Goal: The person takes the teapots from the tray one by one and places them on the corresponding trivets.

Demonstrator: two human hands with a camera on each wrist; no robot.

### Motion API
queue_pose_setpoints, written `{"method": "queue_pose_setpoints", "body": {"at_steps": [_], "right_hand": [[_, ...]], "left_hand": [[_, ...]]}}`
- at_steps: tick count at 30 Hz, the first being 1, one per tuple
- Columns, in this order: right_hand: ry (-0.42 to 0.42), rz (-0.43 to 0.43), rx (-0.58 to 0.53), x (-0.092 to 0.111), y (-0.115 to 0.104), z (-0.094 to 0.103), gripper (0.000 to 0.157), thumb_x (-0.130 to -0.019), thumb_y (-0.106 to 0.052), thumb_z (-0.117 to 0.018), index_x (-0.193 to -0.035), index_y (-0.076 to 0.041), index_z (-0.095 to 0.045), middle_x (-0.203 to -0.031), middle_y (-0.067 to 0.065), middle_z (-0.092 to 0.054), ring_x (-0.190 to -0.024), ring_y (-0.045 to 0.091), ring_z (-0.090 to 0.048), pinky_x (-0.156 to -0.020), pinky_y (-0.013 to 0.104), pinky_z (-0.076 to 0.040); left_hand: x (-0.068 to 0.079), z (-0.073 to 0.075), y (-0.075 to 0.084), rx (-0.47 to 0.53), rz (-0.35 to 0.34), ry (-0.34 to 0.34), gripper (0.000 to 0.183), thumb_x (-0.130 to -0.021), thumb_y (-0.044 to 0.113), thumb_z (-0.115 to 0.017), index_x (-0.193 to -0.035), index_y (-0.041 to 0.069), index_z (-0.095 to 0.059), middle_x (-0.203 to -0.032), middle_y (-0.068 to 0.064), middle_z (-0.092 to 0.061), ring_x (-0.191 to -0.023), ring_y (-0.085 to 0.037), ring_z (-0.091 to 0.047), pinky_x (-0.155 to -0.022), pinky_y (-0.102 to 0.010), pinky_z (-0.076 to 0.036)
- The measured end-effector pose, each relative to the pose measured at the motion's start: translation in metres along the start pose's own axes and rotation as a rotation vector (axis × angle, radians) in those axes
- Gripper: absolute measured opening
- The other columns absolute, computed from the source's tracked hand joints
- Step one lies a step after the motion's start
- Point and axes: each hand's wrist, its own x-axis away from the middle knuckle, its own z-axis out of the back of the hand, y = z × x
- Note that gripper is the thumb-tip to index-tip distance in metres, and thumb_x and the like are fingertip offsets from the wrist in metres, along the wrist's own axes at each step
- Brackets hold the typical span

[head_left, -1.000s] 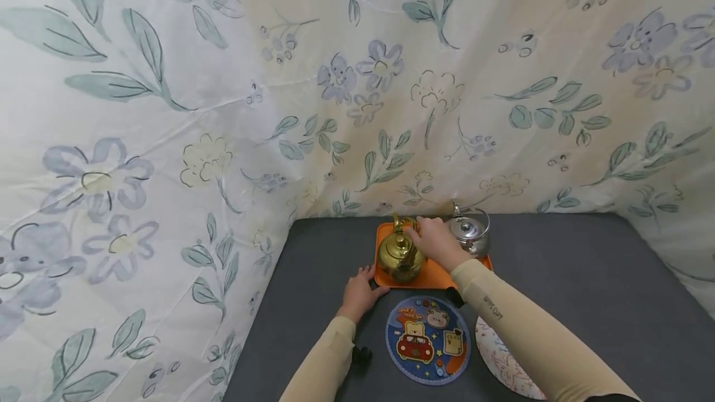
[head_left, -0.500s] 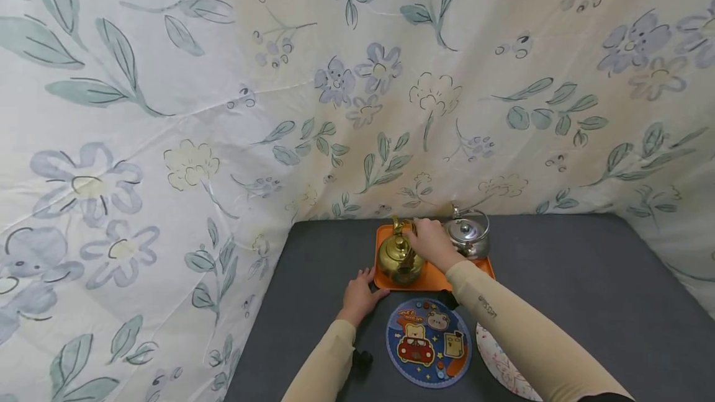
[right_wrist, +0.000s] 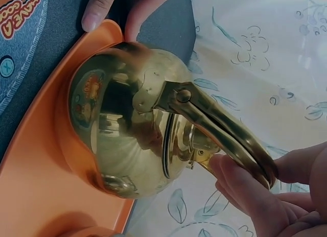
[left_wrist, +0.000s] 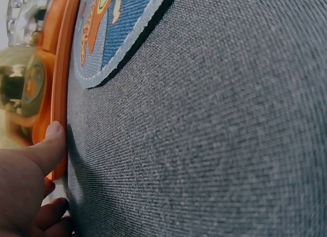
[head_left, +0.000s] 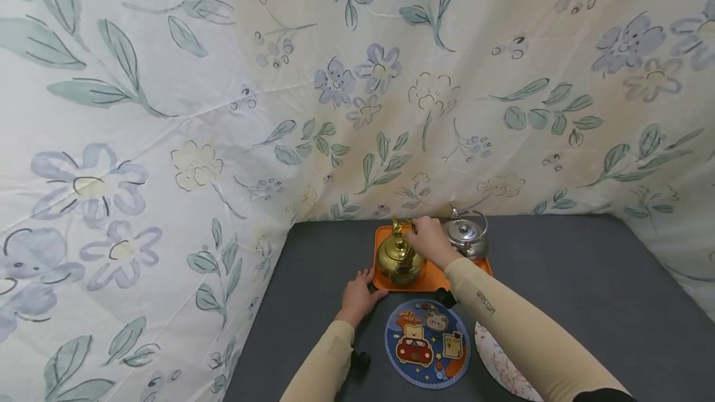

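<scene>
A gold kettle (head_left: 398, 260) stands upright on the left part of an orange tray (head_left: 431, 278). My right hand (head_left: 430, 239) holds its raised handle (right_wrist: 225, 127), thumb on one side and fingers on the other, as the right wrist view shows. At the tray's near left corner, my left hand (head_left: 357, 296) grips the edge. Its thumb (left_wrist: 53, 137) presses the front rim while the other fingers lie round the left side. A silver kettle (head_left: 465, 231) with a looped handle sits on the right part of the tray, partly behind my right hand.
In front of the tray lies a round blue mat (head_left: 427, 343) with cartoon patches. A white mat with reddish marks (head_left: 503, 361) is partly under my right forearm. The dark grey table (head_left: 564, 284) meets a floral cloth wall (head_left: 380, 141) at the back and left.
The view has shifted slightly. Both hands keep their holds on the gold kettle's handle and the tray corner, and the kettles stay where they were.
</scene>
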Motion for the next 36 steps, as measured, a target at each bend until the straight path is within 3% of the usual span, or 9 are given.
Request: {"method": "queue_pose_setpoints", "body": {"at_steps": [3, 7, 10, 13, 15, 22, 24, 31, 36], "right_hand": [[0.012, 0.005, -0.003, -0.003, 0.004, 0.001, 0.037, -0.094, -0.003, -0.058, -0.063, -0.014, -0.040, -0.055, -0.002, -0.033, -0.043, 0.012, -0.036, -0.045, 0.025, -0.033], [0.009, 0.000, 0.003, -0.004, 0.007, 0.005, 0.032, -0.094, -0.003, -0.056, -0.065, -0.012, -0.044, -0.052, -0.004, -0.032, -0.041, 0.011, -0.035, -0.045, 0.025, -0.032], [0.001, -0.004, -0.010, -0.004, 0.007, 0.009, 0.015, -0.094, -0.003, -0.054, -0.086, -0.002, -0.067, -0.049, -0.004, -0.031, -0.039, 0.010, -0.032, -0.042, 0.024, -0.031], [-0.020, -0.013, -0.025, -0.003, 0.006, 0.013, 0.031, -0.095, -0.005, -0.052, -0.121, 0.001, -0.070, -0.046, -0.005, -0.031, -0.037, 0.009, -0.030, -0.039, 0.023, -0.031], [-0.028, -0.019, -0.029, -0.002, 0.005, 0.016, 0.037, -0.096, -0.006, -0.052, -0.130, 0.002, -0.066, -0.045, -0.005, -0.032, -0.036, 0.009, -0.030, -0.038, 0.023, -0.031], [0.013, 0.028, 0.012, 0.002, 0.000, 0.025, 0.015, -0.095, -0.005, -0.055, -0.096, -0.004, -0.069, -0.049, -0.003, -0.037, -0.039, 0.011, -0.038, -0.041, 0.025, -0.034], [0.025, 0.040, 0.022, 0.004, -0.002, 0.027, 0.014, -0.095, -0.004, -0.055, -0.095, -0.004, -0.069, -0.050, -0.002, -0.038, -0.039, 0.012, -0.038, -0.042, 0.025, -0.034], [0.029, 0.094, -0.011, 0.015, -0.011, 0.036, 0.033, -0.094, -0.002, -0.053, -0.120, -0.004, -0.072, -0.052, -0.003, -0.036, -0.040, 0.011, -0.034, -0.044, 0.025, -0.031], [0.046, 0.117, -0.018, 0.019, -0.016, 0.044, 0.028, -0.092, 0.000, -0.053, -0.112, -0.002, -0.073, -0.051, -0.004, -0.031, -0.042, 0.011, -0.029, -0.045, 0.026, -0.029]], "left_hand": [[-0.002, 0.000, 0.000, -0.003, -0.004, -0.001, 0.073, -0.089, 0.043, -0.077, -0.149, 0.009, -0.052, -0.152, -0.018, -0.050, -0.140, -0.044, -0.044, -0.110, -0.060, -0.041], [-0.003, 0.001, 0.001, -0.001, -0.010, -0.001, 0.073, -0.089, 0.042, -0.077, -0.149, 0.010, -0.052, -0.152, -0.019, -0.050, -0.141, -0.044, -0.044, -0.110, -0.060, -0.041], [-0.003, 0.001, 0.003, -0.004, -0.013, 0.002, 0.073, -0.088, 0.041, -0.078, -0.149, 0.010, -0.052, -0.151, -0.019, -0.050, -0.140, -0.044, -0.045, -0.109, -0.059, -0.042], [-0.003, 0.000, 0.003, -0.002, -0.005, -0.001, 0.073, -0.088, 0.042, -0.078, -0.149, 0.010, -0.052, -0.151, -0.019, -0.050, -0.141, -0.044, -0.044, -0.109, -0.059, -0.042], [-0.003, 0.000, 0.003, 0.001, -0.001, -0.003, 0.073, -0.088, 0.043, -0.077, -0.149, 0.010, -0.052, -0.151, -0.020, -0.050, -0.141, -0.044, -0.044, -0.109, -0.059, -0.042], [-0.002, -0.001, 0.003, 0.036, 0.010, -0.019, 0.074, -0.088, 0.041, -0.077, -0.149, 0.009, -0.051, -0.153, -0.019, -0.048, -0.143, -0.043, -0.041, -0.111, -0.060, -0.040], [-0.001, 0.000, 0.002, 0.040, 0.003, -0.023, 0.074, -0.089, 0.042, -0.077, -0.150, 0.009, -0.050, -0.153, -0.019, -0.047, -0.144, -0.043, -0.041, -0.111, -0.060, -0.039], [-0.001, 0.000, -0.003, 0.037, -0.023, -0.004, 0.074, -0.089, 0.042, -0.077, -0.149, 0.007, -0.051, -0.152, -0.020, -0.048, -0.143, -0.042, -0.042, -0.113, -0.060, -0.038], [-0.002, 0.002, -0.003, 0.003, -0.027, -0.017, 0.071, -0.090, 0.042, -0.075, -0.149, 0.009, -0.052, -0.152, -0.019, -0.049, -0.143, -0.040, -0.043, -0.113, -0.059, -0.039]]}}
